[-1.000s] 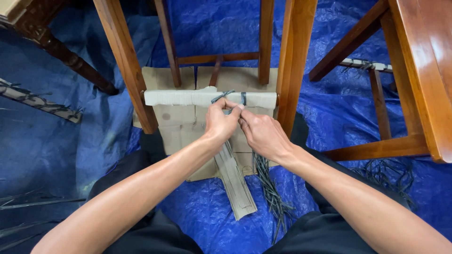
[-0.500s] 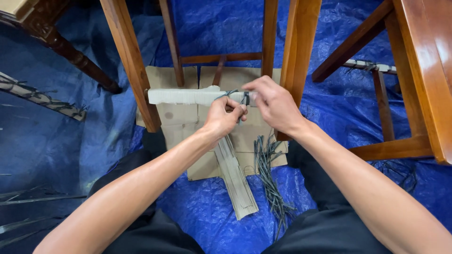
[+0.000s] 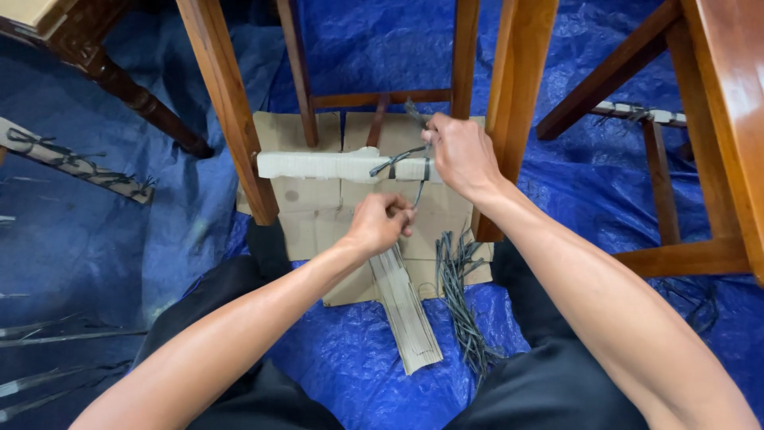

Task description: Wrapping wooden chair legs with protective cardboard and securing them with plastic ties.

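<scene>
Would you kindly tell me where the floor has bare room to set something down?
Bare blue tarp lies between the left chair leg and the carved dark leg. Crowded: flat cardboard, cardboard strips and dark straps fill the middle, where the left hand and right hand pull a strap.

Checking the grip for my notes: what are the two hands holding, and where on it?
Each hand pinches one end of the dark strap round the wrapped rung: left hand below, right hand above.

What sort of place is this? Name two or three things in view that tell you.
Probably a furniture workshop or packing area: a blue tarpaulin covers the floor, bare wooden chair frames stand on it, and one rung is wrapped in cardboard with dark straps nearby.
</scene>
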